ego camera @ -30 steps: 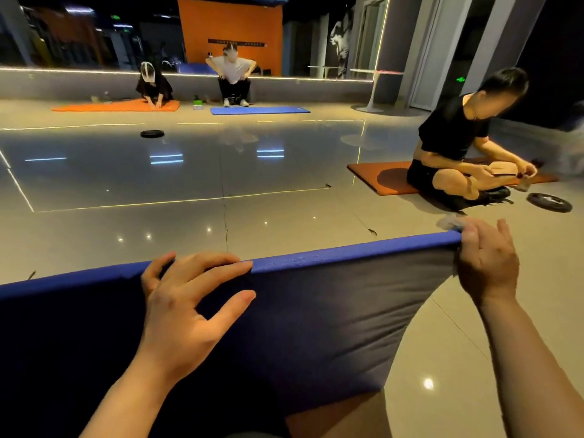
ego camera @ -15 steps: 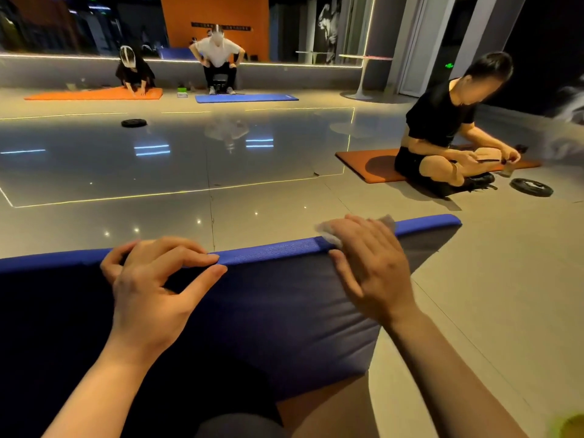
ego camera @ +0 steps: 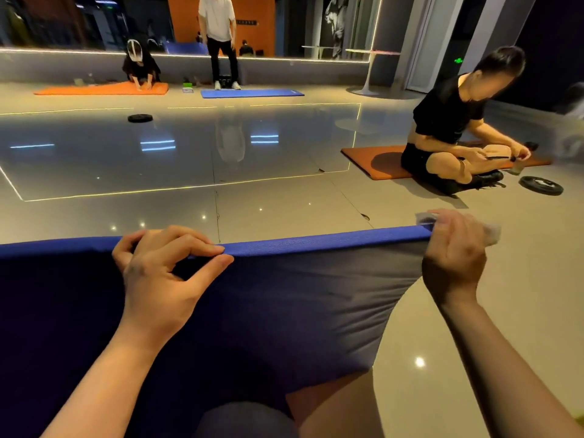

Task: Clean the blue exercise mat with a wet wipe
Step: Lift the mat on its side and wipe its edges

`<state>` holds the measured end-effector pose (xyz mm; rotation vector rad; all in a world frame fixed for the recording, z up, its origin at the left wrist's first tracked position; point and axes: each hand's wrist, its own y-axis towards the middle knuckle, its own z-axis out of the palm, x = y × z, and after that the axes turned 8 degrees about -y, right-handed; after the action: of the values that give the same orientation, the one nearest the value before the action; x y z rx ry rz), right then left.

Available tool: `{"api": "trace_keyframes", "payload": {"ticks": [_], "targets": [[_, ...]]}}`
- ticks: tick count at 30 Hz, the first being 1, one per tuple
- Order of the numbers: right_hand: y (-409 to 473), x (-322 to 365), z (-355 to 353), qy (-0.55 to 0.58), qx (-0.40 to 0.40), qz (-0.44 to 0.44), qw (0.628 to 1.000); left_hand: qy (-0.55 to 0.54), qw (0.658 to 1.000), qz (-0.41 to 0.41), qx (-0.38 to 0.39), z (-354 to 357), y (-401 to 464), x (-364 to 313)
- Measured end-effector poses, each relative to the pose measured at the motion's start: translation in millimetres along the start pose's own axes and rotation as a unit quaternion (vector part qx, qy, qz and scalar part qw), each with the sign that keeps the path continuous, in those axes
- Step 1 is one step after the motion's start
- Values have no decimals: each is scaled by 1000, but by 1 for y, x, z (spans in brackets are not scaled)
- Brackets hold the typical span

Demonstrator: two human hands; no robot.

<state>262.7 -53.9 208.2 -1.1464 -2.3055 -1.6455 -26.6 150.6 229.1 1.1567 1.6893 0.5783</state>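
The blue exercise mat (ego camera: 284, 305) stands on edge across my lap, its top edge running from far left to the right. My left hand (ego camera: 161, 279) grips that top edge near the middle, fingers curled over it. My right hand (ego camera: 455, 257) is at the mat's right top corner, closed around a crumpled whitish wet wipe (ego camera: 426, 219) that pokes out on both sides of the fingers and presses on the corner.
A person (ego camera: 452, 128) sits cross-legged on an orange mat (ego camera: 373, 162) at right, a black weight plate (ego camera: 541, 185) beside them. Far back lie an orange mat (ego camera: 101, 89) with a kneeling person, a blue mat (ego camera: 252, 93) with a standing person, and another plate (ego camera: 140, 118). Glossy floor (ego camera: 252, 200) lies between.
My right hand slid the wipe along the top edge from the right corner to the middle, then back out to the corner. The person at the back stood up.
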Motion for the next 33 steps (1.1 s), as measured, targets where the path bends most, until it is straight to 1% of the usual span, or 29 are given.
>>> {"api": "trace_keyframes", "payload": {"ticks": [2, 4, 6, 8, 10, 11, 14, 16, 17, 19, 21, 22, 24, 26, 28, 31, 32, 33], "targets": [[-17, 31, 11, 34, 4, -65, 997, 7, 1000, 5, -8, 3, -2, -1], [-42, 72, 24, 75, 23, -125, 989, 12, 1000, 7, -21, 6, -10, -2], [-59, 100, 31, 91, 54, -185, 977, 9, 1000, 9, -21, 6, -12, -1], [-56, 102, 31, 86, 77, -249, 962, 7, 1000, 16, -11, 5, -12, 1], [-39, 85, 27, 59, 93, -282, 953, 2, 1000, 15, -10, 3, -10, 4], [-30, 71, 24, 37, 96, -278, 955, -1, 1000, 14, -9, 2, -8, 5], [-4, 18, 9, -47, 104, -201, 973, -2, 1000, 23, -6, 1, -7, 4], [8, -10, 0, -83, 114, -164, 976, 2, 1000, 24, -5, 3, -9, 3], [12, -17, -1, -82, 114, -150, 979, 6, 1000, 21, -7, 4, -11, 2], [12, -13, 2, -42, 101, -96, 989, 13, 1000, 15, -14, 6, -13, 1], [2, 10, 9, 3, 66, -45, 997, 16, 1000, 10, -23, 8, -14, -2], [-8, 26, 14, 19, 46, -41, 998, 19, 999, 9, -27, 9, -16, -3], [-35, 65, 24, 47, 25, -80, 995, 28, 999, 9, -26, 11, -20, -6], [-67, 105, 32, 80, 49, -124, 988, 33, 999, 16, -16, 11, -25, -6], [-86, 127, 31, 96, 85, -157, 979, 21, 1000, 18, -6, 8, -28, -4], [-71, 106, 25, 75, 109, -256, 957, 13, 1000, 17, 3, 2, -23, -4], [-61, 90, 22, 55, 104, -278, 953, 17, 1000, 18, 1, 0, -21, -4], [-50, 72, 19, 33, 93, -281, 955, 20, 1000, 20, 0, 0, -19, -5]]}}
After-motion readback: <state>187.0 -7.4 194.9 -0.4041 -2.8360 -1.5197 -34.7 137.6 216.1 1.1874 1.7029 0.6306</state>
